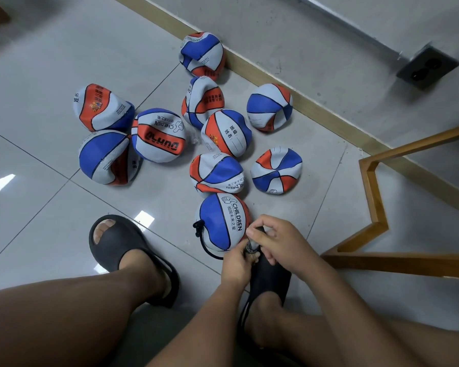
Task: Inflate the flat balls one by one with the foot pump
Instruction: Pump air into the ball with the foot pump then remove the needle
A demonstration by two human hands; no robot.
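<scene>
Rubber ball [223, 221] on the hose [204, 247] looks nearly round; left hand [235, 263] and right hand [276, 242] fingers curl round the pump [252, 246]. Nine flat balls [158, 135] to go, I reckon.

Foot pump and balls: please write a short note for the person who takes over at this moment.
Left hand grips the pump low; right hand pinches its top. The hose is plugged into the nearest ball, which looks rounder than the rest. Nine other balls lie mostly dented on the floor beyond. To do: finish this ball, then pump those one by one.
</scene>
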